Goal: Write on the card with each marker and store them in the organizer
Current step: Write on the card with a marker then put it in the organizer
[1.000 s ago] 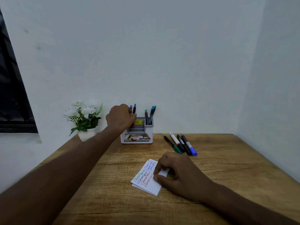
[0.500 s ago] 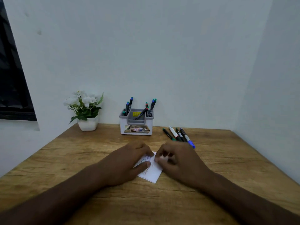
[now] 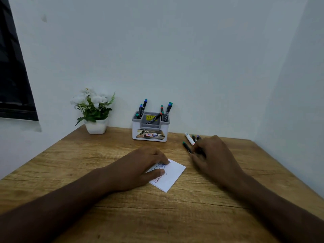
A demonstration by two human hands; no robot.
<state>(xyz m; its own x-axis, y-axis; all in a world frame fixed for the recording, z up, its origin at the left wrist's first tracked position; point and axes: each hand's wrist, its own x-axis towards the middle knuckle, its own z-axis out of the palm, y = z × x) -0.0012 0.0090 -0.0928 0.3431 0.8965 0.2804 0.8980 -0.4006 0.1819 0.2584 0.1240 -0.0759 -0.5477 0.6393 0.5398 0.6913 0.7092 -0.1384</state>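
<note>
A white card [image 3: 173,178] with blue and red writing lies on the wooden table. My left hand [image 3: 143,167] rests on its left part, thumb and fingertips pressing it down. My right hand [image 3: 215,155] lies to the right of the card, fingers spread over the near ends of several loose markers. A green-capped marker [image 3: 186,147] and a white marker [image 3: 189,138] stick out beyond the fingers. Whether a marker is gripped under the palm is hidden. The grey-and-white organizer [image 3: 150,135] stands at the back by the wall and holds several markers upright or leaning.
A white pot of white flowers [image 3: 95,118] stands at the table's back left corner. Walls close off the table behind and on the right. A dark window frame [image 3: 14,85] is at the far left.
My left hand came back from the organizer to the card. My right hand left the card and moved right and back onto the loose markers. The camera tilted down.
</note>
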